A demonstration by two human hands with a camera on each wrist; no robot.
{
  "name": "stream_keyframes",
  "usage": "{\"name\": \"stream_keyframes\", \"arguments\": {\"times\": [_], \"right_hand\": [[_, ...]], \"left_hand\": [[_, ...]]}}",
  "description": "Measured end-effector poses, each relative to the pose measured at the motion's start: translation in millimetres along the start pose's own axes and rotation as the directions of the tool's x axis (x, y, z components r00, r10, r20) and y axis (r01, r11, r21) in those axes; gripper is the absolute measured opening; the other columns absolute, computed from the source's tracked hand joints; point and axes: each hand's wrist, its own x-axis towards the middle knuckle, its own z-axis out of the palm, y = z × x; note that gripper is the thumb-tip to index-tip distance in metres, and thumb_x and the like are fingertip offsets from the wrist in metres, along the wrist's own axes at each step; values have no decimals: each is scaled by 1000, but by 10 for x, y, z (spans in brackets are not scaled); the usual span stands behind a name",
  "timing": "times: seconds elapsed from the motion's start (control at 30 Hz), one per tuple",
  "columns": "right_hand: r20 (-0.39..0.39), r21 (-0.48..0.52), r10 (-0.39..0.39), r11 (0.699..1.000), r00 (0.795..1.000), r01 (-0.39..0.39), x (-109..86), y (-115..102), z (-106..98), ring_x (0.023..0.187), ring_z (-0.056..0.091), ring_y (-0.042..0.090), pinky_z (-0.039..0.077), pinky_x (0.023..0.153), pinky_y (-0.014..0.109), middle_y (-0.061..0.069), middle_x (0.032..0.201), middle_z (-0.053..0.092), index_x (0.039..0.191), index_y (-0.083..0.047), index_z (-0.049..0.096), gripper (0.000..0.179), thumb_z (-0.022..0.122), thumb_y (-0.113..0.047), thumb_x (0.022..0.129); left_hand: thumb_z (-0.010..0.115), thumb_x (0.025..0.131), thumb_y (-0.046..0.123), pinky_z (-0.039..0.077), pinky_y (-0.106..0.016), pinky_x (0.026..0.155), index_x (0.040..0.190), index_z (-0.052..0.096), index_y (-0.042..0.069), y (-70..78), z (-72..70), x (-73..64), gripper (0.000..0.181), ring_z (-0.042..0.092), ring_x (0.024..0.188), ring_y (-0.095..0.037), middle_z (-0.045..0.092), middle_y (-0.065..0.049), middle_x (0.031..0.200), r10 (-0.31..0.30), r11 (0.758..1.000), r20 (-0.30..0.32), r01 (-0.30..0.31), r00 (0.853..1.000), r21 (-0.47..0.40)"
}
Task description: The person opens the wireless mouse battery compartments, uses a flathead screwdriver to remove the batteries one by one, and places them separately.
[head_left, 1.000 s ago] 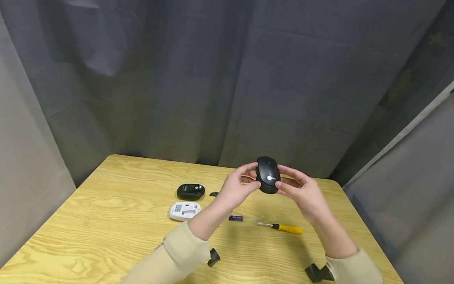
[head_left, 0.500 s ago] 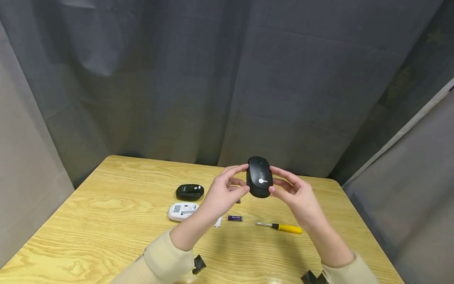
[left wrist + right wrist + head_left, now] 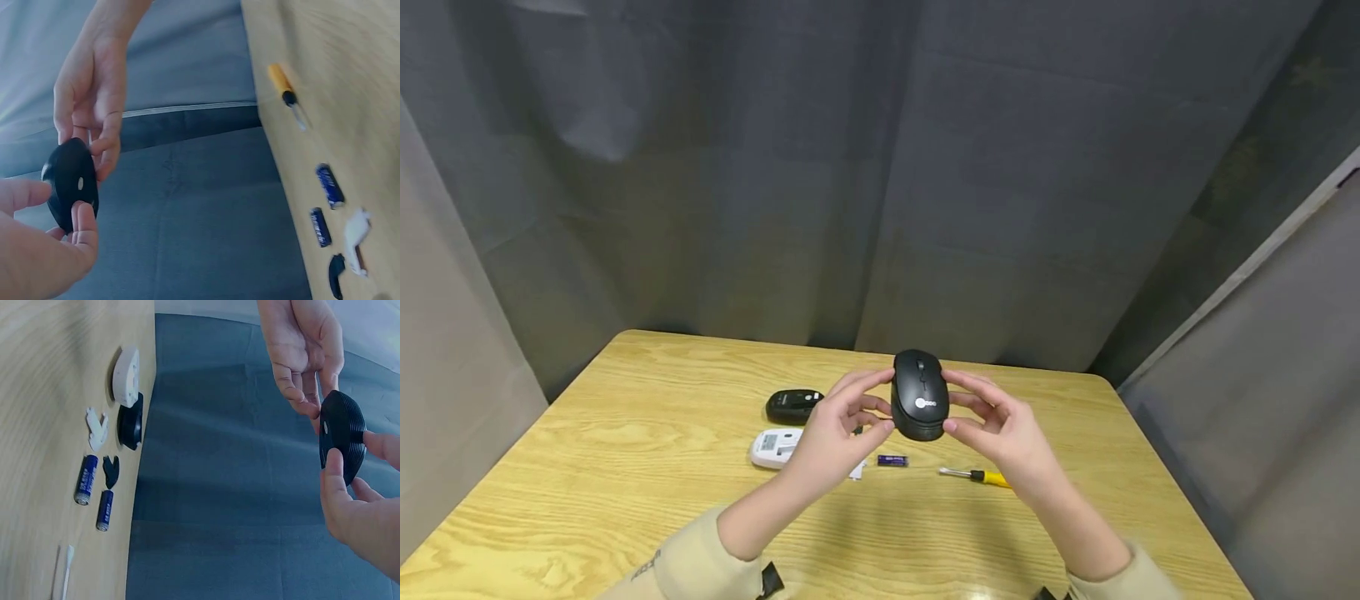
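A black computer mouse [image 3: 921, 393] is held up above the wooden table, its buttons and white logo facing the head camera. My left hand [image 3: 842, 429] pinches one side between thumb and fingers. On the opposite side my right hand [image 3: 1003, 429] grips it the same way. In the left wrist view the mouse [image 3: 70, 184] shows its flat underside with a pale oval spot. Ridged side walls appear on the mouse [image 3: 344, 434] in the right wrist view.
A second black mouse [image 3: 792, 406] and a white mouse [image 3: 766, 448] lie bottom up on the table. Two blue batteries [image 3: 329, 186], a white cover [image 3: 356, 237], a small black cover [image 3: 336, 275] and a yellow-handled screwdriver [image 3: 991, 477] lie nearby. Grey curtains hang behind the table.
Both hands have carried the black mouse to the left and slightly down in the head view. The mouse is turned a little, and both hands keep hold of it.
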Motion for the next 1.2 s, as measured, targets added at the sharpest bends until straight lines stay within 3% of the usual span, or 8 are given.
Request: {"name": "stream_keyframes", "arguments": {"times": [0.17,0.37,0.7,0.83,1.07,1.2], "right_hand": [[38,24,-68,997,997,67,-33,65,59,111,58,14,52,88,30,13,134,45,133,3,50,54,68,4,82],[66,65,-61,996,996,56,-76,164,123,112,58,14,53,85,29,11,136,43,133,4,48,57,69,5,80],[78,69,-45,997,996,40,-104,355,265,107,59,15,53,86,29,18,134,43,129,5,53,56,72,6,76],[76,38,-79,996,994,76,-100,431,312,103,59,15,53,85,29,22,132,44,126,8,53,55,72,9,75],[55,-8,-45,999,997,45,-122,508,366,101,60,14,54,83,29,17,129,48,125,0,57,53,75,3,75],[41,-19,-71,997,997,72,-133,542,405,99,60,14,55,80,28,19,127,50,123,3,58,51,73,6,75]], "left_hand": [[66,83,-5,52,-27,85,132,52,4,-51,-42,-85,51,61,98,-24,51,-11,125,8,1000,-9,-9,1000,-13],[65,80,-10,52,-28,87,130,54,4,-104,-72,-193,53,62,96,-23,50,-12,125,-7,1000,-20,7,1000,5],[67,74,-16,54,-28,84,125,56,0,-223,-106,-368,54,65,91,-21,51,-15,125,-80,997,-84,81,993,16],[69,74,-14,53,-27,84,124,57,1,-276,-111,-412,53,65,90,-18,51,-15,125,-119,993,-106,121,987,14],[70,73,-14,54,-26,82,122,58,1,-333,-107,-445,52,65,87,-15,50,-14,127,-175,984,-122,175,977,-8],[68,72,-16,54,-26,80,121,59,2,-356,-105,-461,53,64,85,-14,50,-14,127,-202,979,-130,200,971,-27]]}}
